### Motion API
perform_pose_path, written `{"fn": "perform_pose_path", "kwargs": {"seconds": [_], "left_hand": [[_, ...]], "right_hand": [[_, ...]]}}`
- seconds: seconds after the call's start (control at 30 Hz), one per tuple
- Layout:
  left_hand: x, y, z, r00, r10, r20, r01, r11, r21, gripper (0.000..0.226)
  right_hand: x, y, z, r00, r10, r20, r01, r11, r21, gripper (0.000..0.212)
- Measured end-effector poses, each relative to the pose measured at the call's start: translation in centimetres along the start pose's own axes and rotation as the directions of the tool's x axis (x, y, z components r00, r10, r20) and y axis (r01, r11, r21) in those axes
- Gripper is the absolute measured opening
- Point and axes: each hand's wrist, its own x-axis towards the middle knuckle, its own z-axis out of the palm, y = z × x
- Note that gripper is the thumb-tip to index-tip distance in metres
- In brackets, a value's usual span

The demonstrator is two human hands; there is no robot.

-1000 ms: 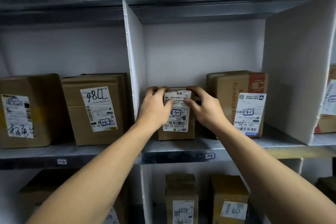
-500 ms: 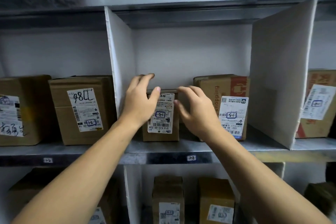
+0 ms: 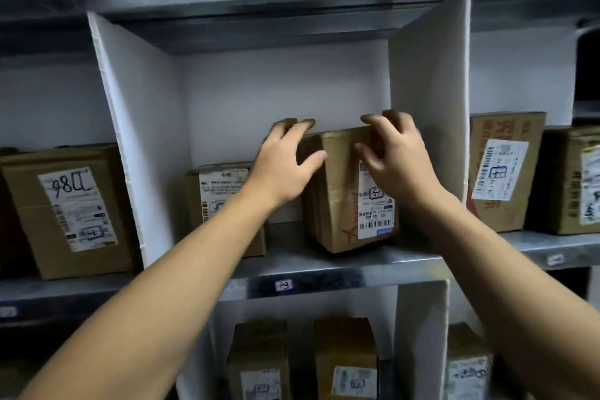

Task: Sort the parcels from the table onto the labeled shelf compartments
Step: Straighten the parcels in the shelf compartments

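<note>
A tall brown cardboard parcel with a white printed shipping label stands in the middle compartment of the grey metal shelf, towards its right side, close to the right white divider panel. It is turned so that one vertical edge faces outward, and its base sits at the shelf board. Motion blur makes it hard to tell whether it rests there fully.

The left hand grips the parcel's upper left corner. Its fingers are curled over the top edge, and its thumb is spread away from them along the front face. The right hand holds the upper right part. Its fingers are bent over the top, and its thumb presses on the front above the label.

A smaller brown cardboard box with a white label stands in the same compartment, just beside the parcel on its left and partly behind the left forearm. The left white divider panel closes that side. A small handwritten tag is stuck on the shelf's front lip below this compartment.

In the compartment to the left stands a wide cardboard box with a hand-marked label. In the compartment to the right, a red-printed cardboard box stands next to a darker cardboard box. More labelled cardboard boxes stand on the level below
</note>
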Motion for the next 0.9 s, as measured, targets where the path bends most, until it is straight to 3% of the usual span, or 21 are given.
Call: {"fn": "perform_pose_path", "kwargs": {"seconds": [0.17,0.33,0.5,0.77,0.9], "left_hand": [[1.1,0.1,1.6,0.997,-0.078,-0.008,0.077,0.995,-0.059,0.046],[1.0,-0.1,2.2,0.997,-0.081,-0.015,0.078,0.987,-0.138,0.048],[0.0,-0.3,3.4,0.996,-0.073,-0.051,0.065,0.987,-0.144,0.056],[-0.9,-0.1,4.1,0.998,-0.035,-0.060,0.026,0.988,-0.150,0.062],[-0.7,0.1,4.3,0.999,-0.024,-0.047,0.017,0.991,-0.129,0.062]], "right_hand": [[0.3,2.2,-0.1,0.988,0.101,0.114,-0.106,0.994,0.033,0.052],[0.4,3.1,-0.1,0.969,0.172,0.176,-0.217,0.935,0.281,0.072],[-0.1,3.4,0.0,0.971,0.161,0.178,-0.216,0.910,0.353,0.071],[-0.6,3.9,-0.8,0.987,0.138,0.084,-0.158,0.937,0.310,0.056],[-0.8,4.6,-0.9,0.984,0.141,0.109,-0.170,0.924,0.343,0.056]]}}
